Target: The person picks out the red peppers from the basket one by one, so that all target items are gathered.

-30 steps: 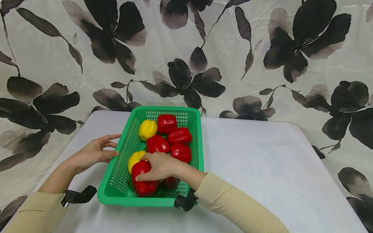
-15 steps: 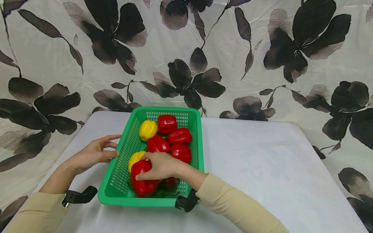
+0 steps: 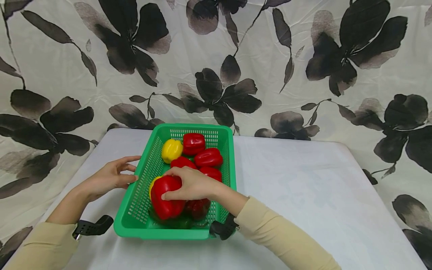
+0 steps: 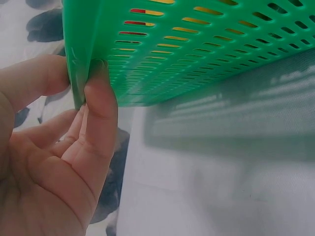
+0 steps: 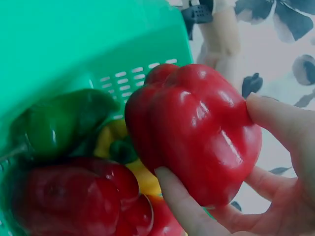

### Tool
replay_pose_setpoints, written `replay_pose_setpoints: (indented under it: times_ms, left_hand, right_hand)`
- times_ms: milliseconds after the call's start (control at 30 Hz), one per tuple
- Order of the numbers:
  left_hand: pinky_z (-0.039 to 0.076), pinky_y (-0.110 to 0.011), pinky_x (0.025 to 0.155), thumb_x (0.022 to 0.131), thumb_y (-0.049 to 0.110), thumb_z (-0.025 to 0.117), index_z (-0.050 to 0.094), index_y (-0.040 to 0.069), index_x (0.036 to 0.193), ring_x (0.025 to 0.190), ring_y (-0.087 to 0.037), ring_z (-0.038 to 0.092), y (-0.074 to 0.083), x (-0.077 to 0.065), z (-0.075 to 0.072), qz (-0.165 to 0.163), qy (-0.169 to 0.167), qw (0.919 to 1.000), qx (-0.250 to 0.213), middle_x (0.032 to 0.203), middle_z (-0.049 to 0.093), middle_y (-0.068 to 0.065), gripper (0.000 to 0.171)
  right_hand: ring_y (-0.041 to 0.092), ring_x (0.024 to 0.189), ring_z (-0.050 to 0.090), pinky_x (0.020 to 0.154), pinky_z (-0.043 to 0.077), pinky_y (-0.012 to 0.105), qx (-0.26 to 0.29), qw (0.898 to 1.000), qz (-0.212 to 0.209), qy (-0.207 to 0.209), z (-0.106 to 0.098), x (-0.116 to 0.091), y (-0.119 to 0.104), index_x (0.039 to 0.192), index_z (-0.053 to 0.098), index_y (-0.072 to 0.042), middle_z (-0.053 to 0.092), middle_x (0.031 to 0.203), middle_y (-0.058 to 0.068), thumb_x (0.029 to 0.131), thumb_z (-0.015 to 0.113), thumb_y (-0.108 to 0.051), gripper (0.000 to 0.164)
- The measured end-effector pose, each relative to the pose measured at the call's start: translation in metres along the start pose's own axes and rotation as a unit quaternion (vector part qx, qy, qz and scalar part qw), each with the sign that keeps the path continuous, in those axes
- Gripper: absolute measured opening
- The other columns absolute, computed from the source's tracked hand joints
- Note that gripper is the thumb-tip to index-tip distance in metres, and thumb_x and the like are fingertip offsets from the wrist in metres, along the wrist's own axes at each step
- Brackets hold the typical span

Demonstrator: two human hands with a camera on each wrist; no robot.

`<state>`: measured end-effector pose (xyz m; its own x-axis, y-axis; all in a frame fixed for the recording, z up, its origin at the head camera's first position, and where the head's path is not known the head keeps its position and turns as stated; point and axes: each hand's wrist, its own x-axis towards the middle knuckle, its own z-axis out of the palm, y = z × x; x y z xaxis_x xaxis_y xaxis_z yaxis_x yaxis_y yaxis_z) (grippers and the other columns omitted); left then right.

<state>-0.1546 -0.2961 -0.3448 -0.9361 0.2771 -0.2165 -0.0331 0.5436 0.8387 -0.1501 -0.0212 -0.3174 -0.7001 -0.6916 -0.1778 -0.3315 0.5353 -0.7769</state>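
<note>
My right hand [image 3: 192, 183] grips a large red bell pepper [image 5: 197, 132] with thumb and fingers spread around it, over the near part of the green basket [image 3: 162, 233]. Beneath it, a green pepper [image 5: 64, 123] and another red bell pepper [image 5: 69, 196] lie in the basket, with a yellow bell pepper [image 5: 140, 172] close by. My left hand [image 3: 108, 176] pinches the basket's left rim between thumb and fingers, as the left wrist view shows. Part of the yellow pepper is hidden behind the held one in the head view.
Farther back in the basket lie a second yellow bell pepper [image 3: 171, 151] and several red ones, such as a red bell pepper [image 3: 194, 144] by the far wall. The basket stands on a white-covered table [image 3: 297, 187]. A floral cloth [image 3: 290, 45] hangs behind.
My right hand has lifted the red bell pepper upward, uncovering more of the green pepper and the dark red one below. The left hand has stayed at the basket rim.
</note>
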Motion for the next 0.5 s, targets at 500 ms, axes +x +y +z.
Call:
replay_pose_setpoints:
  times_ms: [500]
  left_hand:
    - [0.055,-0.036,0.073,0.087,0.015,0.060,0.017,0.002,0.146,0.087,-0.023,0.062,-0.001,0.000,-0.002,0.000,-0.008,0.9999,-0.011,0.121,0.046,-0.027,0.074]
  right_hand:
    - [0.011,0.102,0.049,0.068,0.051,0.018,-0.020,0.999,-0.047,0.016,-0.025,-0.006,0.005,0.125,0.050,-0.018,0.055,0.115,-0.001,0.079,0.070,-0.029,0.052]
